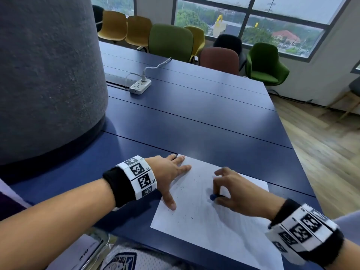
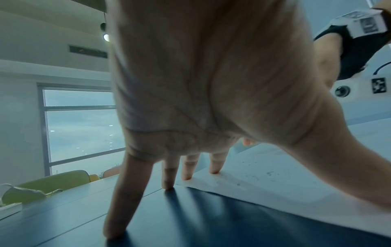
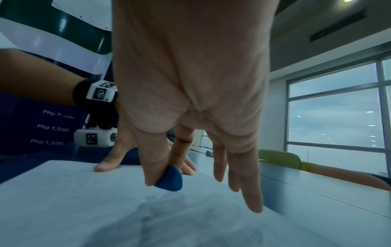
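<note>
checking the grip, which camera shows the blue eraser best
The right wrist view: the eraser sits large, pinched by the right hand on the paper. The head view shows only a small blue tip; the left wrist view shows none.

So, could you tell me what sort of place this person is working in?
Probably an office meeting room: a long blue table, a row of chairs beside big windows, and a power strip.

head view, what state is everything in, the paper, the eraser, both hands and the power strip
white sheet of paper: flat on the dark blue table, speckled with dark crumbs
small blue eraser: pinched, tip down on the paper
left hand: fingers spread straight, pressing the paper's left edge
right hand: thumb and forefinger pinch the eraser
white power strip: one white plug in it
</note>
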A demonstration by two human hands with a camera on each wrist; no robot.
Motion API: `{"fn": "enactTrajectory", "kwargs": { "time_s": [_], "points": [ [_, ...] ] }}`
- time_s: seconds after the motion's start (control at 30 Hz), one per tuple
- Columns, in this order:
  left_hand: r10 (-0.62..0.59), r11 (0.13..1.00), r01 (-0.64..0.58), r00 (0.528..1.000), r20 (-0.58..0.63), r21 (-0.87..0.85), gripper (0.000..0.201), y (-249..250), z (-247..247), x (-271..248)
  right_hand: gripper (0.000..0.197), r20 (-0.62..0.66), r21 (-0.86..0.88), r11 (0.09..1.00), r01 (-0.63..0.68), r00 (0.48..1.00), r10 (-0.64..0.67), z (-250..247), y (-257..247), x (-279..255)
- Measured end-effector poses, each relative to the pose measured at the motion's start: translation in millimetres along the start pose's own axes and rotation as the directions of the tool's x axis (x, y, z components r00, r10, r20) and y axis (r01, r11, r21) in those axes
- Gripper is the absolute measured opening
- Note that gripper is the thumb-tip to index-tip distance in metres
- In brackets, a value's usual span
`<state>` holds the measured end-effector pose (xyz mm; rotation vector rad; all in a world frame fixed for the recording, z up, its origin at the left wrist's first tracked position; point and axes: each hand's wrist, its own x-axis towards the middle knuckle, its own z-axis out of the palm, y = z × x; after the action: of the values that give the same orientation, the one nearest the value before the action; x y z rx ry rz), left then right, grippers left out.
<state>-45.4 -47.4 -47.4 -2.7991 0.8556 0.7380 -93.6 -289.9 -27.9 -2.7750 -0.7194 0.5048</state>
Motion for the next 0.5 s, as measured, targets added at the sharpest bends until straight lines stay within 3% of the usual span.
{"fn": "enactTrajectory", "kwargs": {
  "time_s": [0.13,0.37,0.5],
  "points": [
    [-0.004,1.0,0.004,1.0,0.003,-0.021,0.135,-0.5,1.3,-1.7,0.019,0.133,0.031,0.998,-0.061,0.99,0.056,9.4,8.6,-27.0],
    [-0.051,0.996,0.052,0.998,0.023,-0.074,0.113,-9.3,-2.6,-21.0,0.019,0.099,0.061,0.995,-0.08,0.992,0.074,9.2,7.6,-27.7],
    [0.05,0.994,-0.043,0.996,-0.069,0.096,0.097,24.1,16.5,-39.2,0.015,0.083,0.072,0.994,-0.082,0.994,0.076,8.5,5.7,-26.8]
  ]
}}
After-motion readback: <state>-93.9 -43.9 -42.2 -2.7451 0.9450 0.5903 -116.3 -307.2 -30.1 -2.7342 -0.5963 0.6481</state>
